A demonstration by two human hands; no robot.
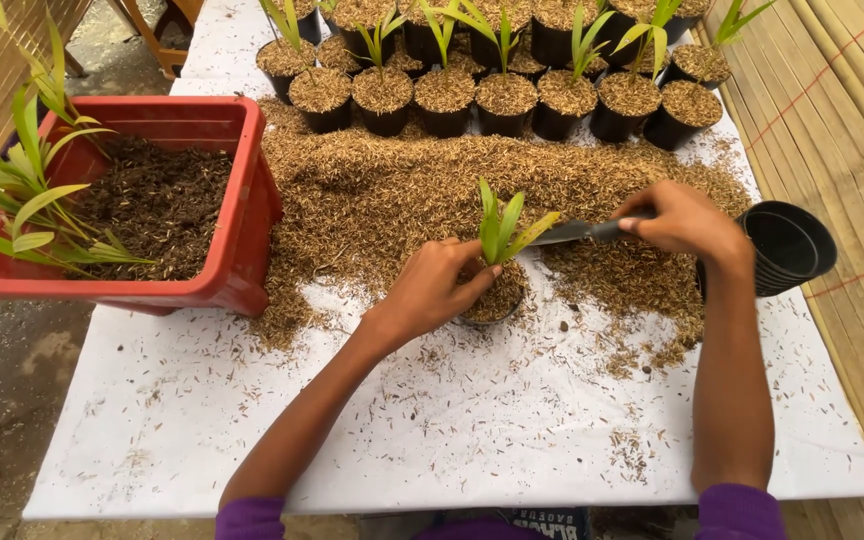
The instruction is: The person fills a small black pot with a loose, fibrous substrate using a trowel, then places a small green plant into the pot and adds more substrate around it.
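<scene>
Your left hand grasps the small pot, seedling upright; your right hand, clenched on the trowel, points its blade left, touching the seedling.

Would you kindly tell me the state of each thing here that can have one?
Small pot: filled, seedling upright, gripped by left hand.
Trowel: held by right hand.
Red tub: partly filled with dark soil.
Stacked black pots: empty, lying sideways.
Back-row pots: filled.
</scene>
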